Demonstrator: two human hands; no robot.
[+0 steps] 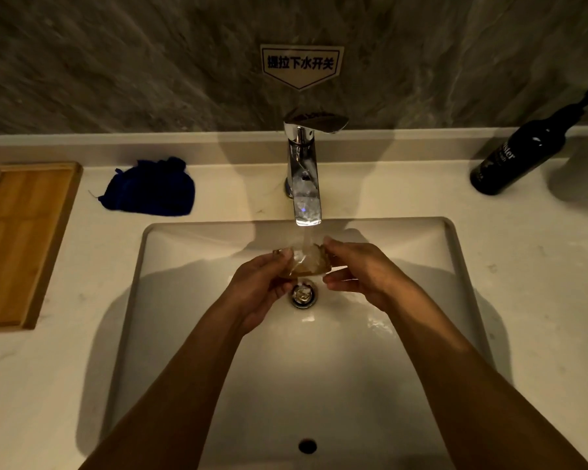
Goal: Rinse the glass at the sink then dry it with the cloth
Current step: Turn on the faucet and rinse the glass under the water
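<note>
Head view, clear amber-tinted glass (302, 262) under running water, both hands' fingers (333, 247) pinching it

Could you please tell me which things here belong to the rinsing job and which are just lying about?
In use: glass, faucet, sink, blue cloth, left hand, right hand.
Lying about: wooden tray, black pump bottle.

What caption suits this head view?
Both hands hold a glass under the running faucet; blue cloth waits.
</note>
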